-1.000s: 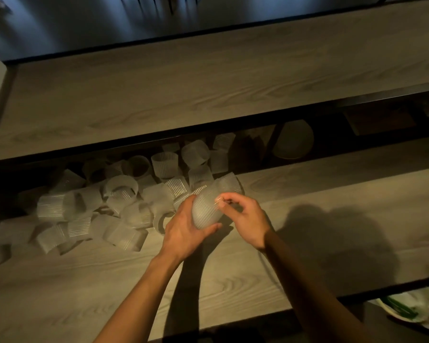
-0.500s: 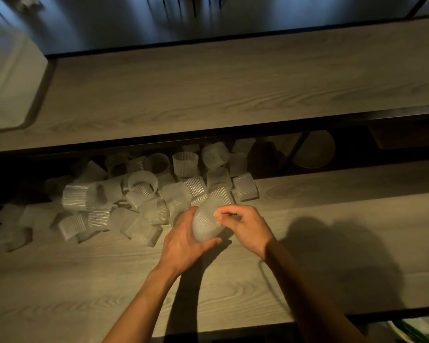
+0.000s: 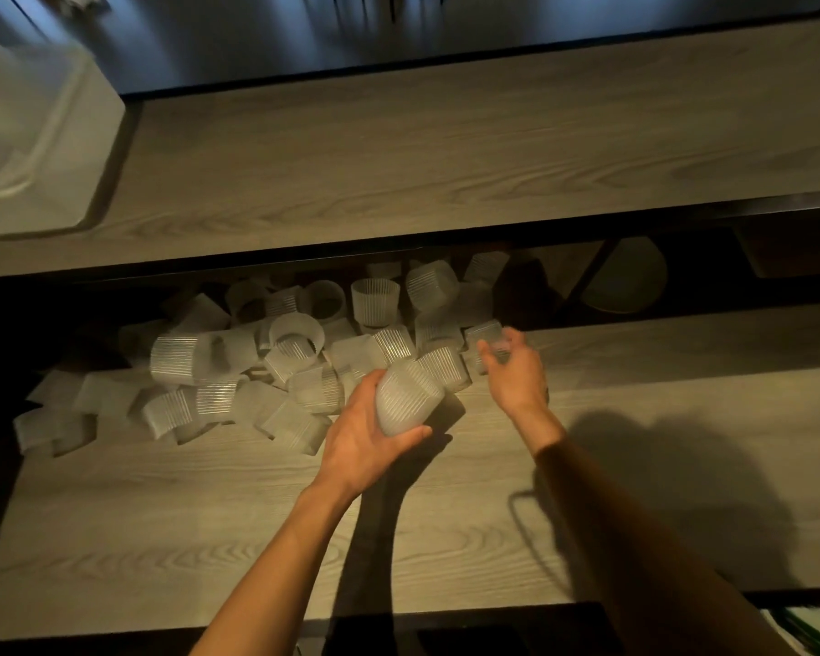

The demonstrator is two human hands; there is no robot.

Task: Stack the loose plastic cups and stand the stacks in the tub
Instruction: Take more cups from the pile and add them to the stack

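My left hand [image 3: 365, 442] is gripping a tilted stack [image 3: 405, 400] over the counter [image 3: 209, 513]. My right hand [image 3: 517, 376] is hovering at a loose cup [image 3: 484, 336] at the stack's two o'clock, and it is too blurred to tell whether it is gripping. The pile [image 3: 237, 371] is lying at nine o'clock, and the tub [image 3: 43, 134] is sitting well apart at eleven.

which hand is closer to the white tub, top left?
Left. The left hand, gripping a ribbed cup, is right of the tub, nearer the person; the right hand is at the pile's right edge, farther off.
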